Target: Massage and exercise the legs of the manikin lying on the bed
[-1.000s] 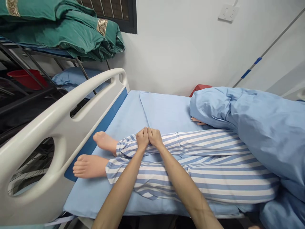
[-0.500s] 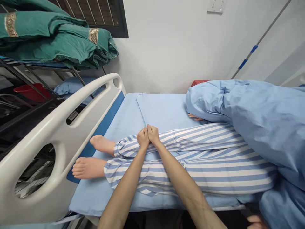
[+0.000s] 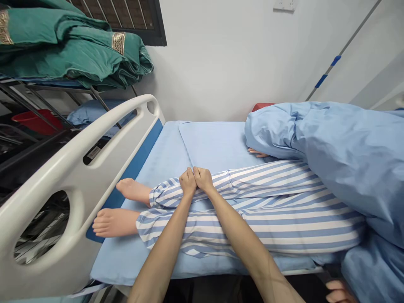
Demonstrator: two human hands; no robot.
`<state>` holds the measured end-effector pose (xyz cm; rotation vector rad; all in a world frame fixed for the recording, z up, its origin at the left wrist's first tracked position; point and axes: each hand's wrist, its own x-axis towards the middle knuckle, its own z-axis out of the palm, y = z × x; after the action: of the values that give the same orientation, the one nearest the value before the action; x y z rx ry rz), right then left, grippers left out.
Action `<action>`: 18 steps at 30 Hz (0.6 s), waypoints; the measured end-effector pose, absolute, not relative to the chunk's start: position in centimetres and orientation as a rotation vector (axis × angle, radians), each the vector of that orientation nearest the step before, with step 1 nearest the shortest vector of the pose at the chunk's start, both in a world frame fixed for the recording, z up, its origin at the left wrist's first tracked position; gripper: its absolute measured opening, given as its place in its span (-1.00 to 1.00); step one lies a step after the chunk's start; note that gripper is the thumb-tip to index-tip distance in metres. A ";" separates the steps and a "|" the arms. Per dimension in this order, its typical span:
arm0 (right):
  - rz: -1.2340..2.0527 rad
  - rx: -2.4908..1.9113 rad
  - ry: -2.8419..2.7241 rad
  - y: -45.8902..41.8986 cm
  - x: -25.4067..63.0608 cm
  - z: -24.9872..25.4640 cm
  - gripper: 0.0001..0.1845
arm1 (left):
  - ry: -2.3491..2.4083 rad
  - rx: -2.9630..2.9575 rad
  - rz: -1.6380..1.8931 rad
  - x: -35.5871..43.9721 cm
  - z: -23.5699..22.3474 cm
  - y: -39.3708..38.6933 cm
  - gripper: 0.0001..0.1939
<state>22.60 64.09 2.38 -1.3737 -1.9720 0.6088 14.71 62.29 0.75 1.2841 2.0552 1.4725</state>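
My left hand (image 3: 187, 182) and my right hand (image 3: 203, 179) are side by side, both curled into fists. They grip the edge of a light blue sheet (image 3: 214, 141), whose line runs from the far side of the bed to my knuckles. Under my wrists lie the legs of a manikin in blue-and-white striped trousers (image 3: 284, 223). My forearms cross over its nearer leg. Its bare feet (image 3: 116, 222) point toward the footboard. What is pinched inside my fists is mostly hidden.
A white and blue footboard (image 3: 78, 168) closes off the left end. A bunched blue quilt (image 3: 341, 143) covers the manikin's upper part at right. Fingers of a hand (image 3: 337, 291) show at the lower right. Green folded curtains (image 3: 78, 54) lie on a metal rack, near a red basin (image 3: 38, 121).
Both fists stay together at the sheet's edge, with only a tiny shift. The whole view has slid slightly to the left and up.
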 end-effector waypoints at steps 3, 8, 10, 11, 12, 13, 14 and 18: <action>0.636 -1.350 -1.926 64.2 22.7 1.4 -0.50 | 2.010 1.271 1.467 14.8 1.2 62.7 -0.56; 0.750 -1.250 -1.759 64.8 23.1 1.2 -0.47 | 1.895 1.135 1.584 16.1 1.9 63.4 -0.52; 0.797 -1.222 -1.657 65.1 23.3 0.9 -0.47 | 1.886 1.191 1.552 16.9 1.7 63.2 -0.52; 0.815 -1.219 -1.611 65.2 23.4 0.7 -0.47 | 1.898 1.226 1.519 17.2 1.5 63.0 -0.52; 0.828 -1.224 -1.577 65.3 23.4 0.6 -0.48 | 1.919 1.256 1.486 17.4 1.3 62.8 -0.51; 0.838 -1.239 -1.558 65.4 23.3 0.6 -0.48 | 1.947 1.272 1.463 17.6 1.2 62.6 -0.52; 0.843 -1.261 -1.553 65.5 23.3 0.7 -0.49 | 1.975 1.278 1.447 17.6 1.1 62.5 -0.52; 0.780 -1.373 -1.660 65.7 23.1 2.0 -0.49 | 2.016 1.268 1.418 17.3 1.3 62.6 -0.51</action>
<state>23.10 65.71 2.01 -1.3726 -1.6604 0.7800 17.33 62.58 1.28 1.2676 2.0156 1.4184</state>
